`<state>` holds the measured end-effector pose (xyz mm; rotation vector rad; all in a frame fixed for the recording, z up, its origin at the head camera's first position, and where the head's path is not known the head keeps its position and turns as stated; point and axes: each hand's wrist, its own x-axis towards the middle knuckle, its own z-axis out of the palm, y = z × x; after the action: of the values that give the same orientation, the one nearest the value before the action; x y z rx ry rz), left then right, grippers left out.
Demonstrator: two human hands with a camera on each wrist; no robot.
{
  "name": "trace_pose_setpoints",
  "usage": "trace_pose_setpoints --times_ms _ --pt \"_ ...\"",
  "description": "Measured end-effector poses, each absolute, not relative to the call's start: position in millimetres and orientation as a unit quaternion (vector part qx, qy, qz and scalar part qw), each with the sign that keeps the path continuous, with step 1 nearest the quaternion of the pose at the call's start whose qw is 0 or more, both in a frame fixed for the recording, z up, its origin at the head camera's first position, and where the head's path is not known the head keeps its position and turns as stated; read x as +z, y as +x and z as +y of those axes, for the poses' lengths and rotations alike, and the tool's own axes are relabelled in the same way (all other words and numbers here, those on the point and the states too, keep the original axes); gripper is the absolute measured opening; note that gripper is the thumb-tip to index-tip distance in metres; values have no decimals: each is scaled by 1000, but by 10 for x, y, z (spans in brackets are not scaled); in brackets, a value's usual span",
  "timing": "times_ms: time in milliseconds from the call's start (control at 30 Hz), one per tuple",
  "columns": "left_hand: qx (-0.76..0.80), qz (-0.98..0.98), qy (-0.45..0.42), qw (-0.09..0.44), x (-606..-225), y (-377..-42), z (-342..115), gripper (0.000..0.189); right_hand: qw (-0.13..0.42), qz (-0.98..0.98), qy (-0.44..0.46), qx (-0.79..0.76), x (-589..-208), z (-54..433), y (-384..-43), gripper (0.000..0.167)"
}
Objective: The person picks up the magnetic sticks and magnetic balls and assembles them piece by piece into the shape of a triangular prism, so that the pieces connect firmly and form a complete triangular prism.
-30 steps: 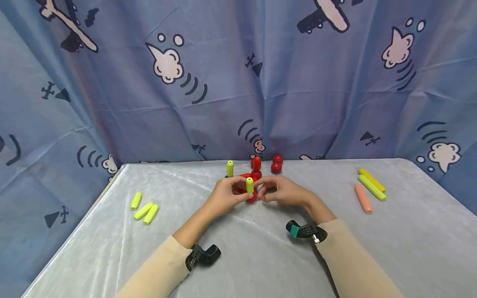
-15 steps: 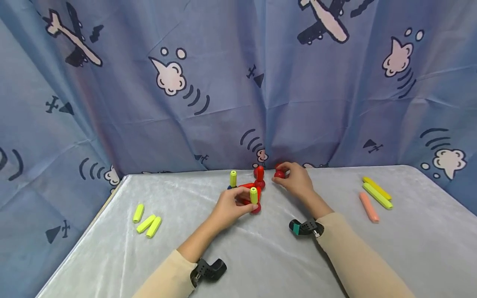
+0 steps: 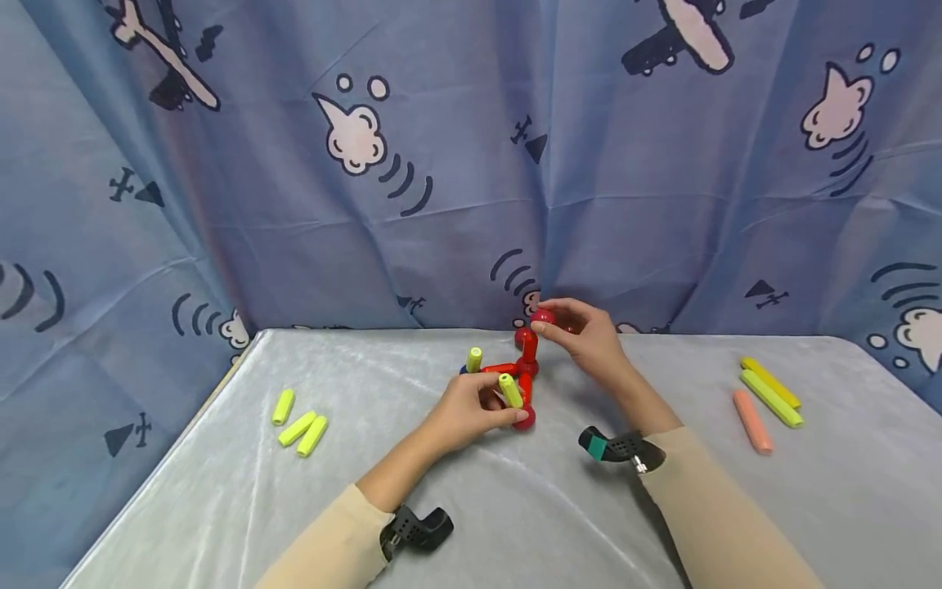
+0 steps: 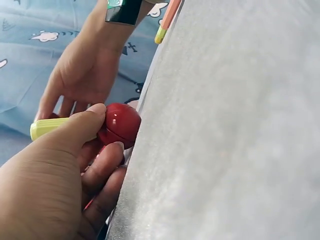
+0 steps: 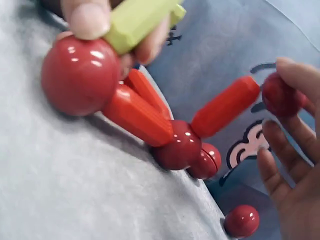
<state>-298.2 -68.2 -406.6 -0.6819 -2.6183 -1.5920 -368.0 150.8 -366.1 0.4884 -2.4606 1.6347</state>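
My left hand [image 3: 462, 419] grips the red ball [image 3: 525, 419] at the near corner of a ball-and-stick frame. A yellow-green stick [image 3: 509, 390] rises from that ball, leaning slightly. Red sticks [image 5: 137, 115] link it to a second red ball [image 5: 180, 145], from which another red stick [image 5: 225, 106] points upward. Between thumb and fingers, my right hand [image 3: 598, 342] pinches a separate red ball [image 5: 282, 95], right by the top end of that upright stick. A second yellow-green stick [image 3: 474, 358] stands at the frame's left corner, over a partly hidden blue ball [image 3: 464, 370].
Several short yellow-green sticks [image 3: 298, 428] lie at the left. On the right are an orange stick [image 3: 752, 421], a longer yellow-green stick [image 3: 771, 398] and a yellow one [image 3: 770, 382]. A loose red ball [image 5: 242, 221] rests near the back edge, before the blue curtain [image 3: 441, 164].
My right hand has left the near corner, taken a red ball from the back and brought it leftward to the upright red stick. My left hand keeps its grip; its yellow-green stick now leans.
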Motion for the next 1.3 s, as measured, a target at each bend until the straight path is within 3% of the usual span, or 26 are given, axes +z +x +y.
trace_pose_setpoints --times_ms 100,333,467,733,933,1300 --pt "-490 -840 -232 17 -4057 -2970 -661 23 70 -823 197 527 -3613 1478 -3645 42" --pt "-333 -895 -272 119 -4051 -2930 -616 30 73 -827 222 512 -3594 1474 -3620 39" --pt "-267 -914 -265 151 -4033 -2884 -597 30 74 -832 228 500 -3584 1479 -3624 38" --pt "-223 -918 -280 172 -4039 -2908 -621 22 72 -840 223 489 -3555 1486 -3602 40" --pt "-188 -923 -308 132 -4025 -2972 -713 10 70 -848 216 478 -3537 1489 -3609 42" --pt "-203 -902 -337 180 -4055 -3022 -753 18 61 -847 213 484 -3563 1495 -3643 41"
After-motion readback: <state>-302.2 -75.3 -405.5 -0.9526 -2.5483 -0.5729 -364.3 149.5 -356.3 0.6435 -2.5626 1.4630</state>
